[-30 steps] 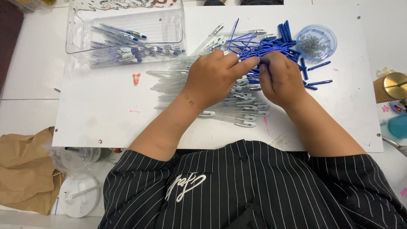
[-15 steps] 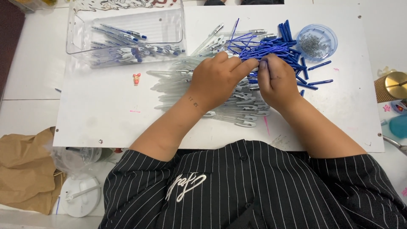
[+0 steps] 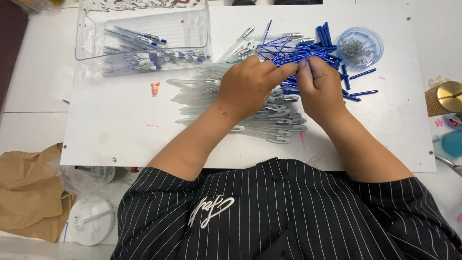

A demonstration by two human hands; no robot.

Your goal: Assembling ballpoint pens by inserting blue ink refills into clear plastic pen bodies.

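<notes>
My left hand [image 3: 250, 86] and my right hand [image 3: 320, 86] meet over a heap of thin blue pen refills [image 3: 308, 48] on a white board [image 3: 115, 130]. Their fingertips pinch together at the refills; what exactly each grips is hidden by the fingers. Under both hands lies a pile of clear pen barrels [image 3: 269, 123]. A clear bin [image 3: 144, 38] at the back left holds several finished blue pens. A small round blue dish [image 3: 360, 47] of tiny metal springs stands at the back right.
A tiny red and white figure [image 3: 155, 88] lies on the board left of the barrels. Crumpled brown paper [image 3: 24, 192] and a white lid [image 3: 94, 222] sit at the lower left. A gold round object [image 3: 445, 96] stands at the right edge.
Both hands have shifted a little away from me, up toward the blue refill heap, and their fingertips have come closer together.
</notes>
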